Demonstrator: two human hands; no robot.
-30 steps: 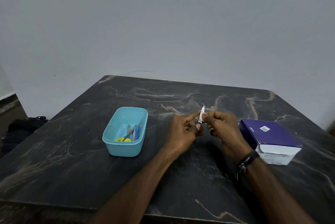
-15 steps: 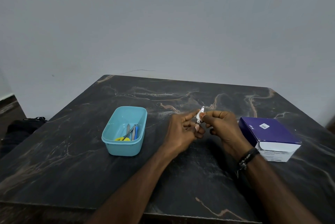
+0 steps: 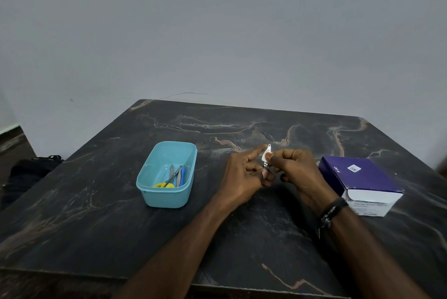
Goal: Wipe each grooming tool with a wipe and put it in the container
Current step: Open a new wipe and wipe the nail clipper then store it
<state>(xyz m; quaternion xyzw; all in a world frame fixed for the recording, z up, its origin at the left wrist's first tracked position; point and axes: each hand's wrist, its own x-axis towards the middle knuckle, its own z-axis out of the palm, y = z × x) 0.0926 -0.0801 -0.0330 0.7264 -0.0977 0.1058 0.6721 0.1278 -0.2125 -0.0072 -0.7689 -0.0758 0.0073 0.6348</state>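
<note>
Since the earlier frames, little has shifted: both hands remain together above the table (image 3: pixel 242 238), the white wipe (image 3: pixel 265 154) now covering more of the nail clipper (image 3: pixel 266 164). The left hand (image 3: pixel 242 175) pinches the clipper's lower end; the right hand (image 3: pixel 296 172) is closed on the wipe against it. The teal container (image 3: pixel 154 192) sits left of the left hand, holding yellow-handled scissors (image 3: pixel 164 185) and other tools. A purple box (image 3: pixel 362 177) lies right of the right hand.
</note>
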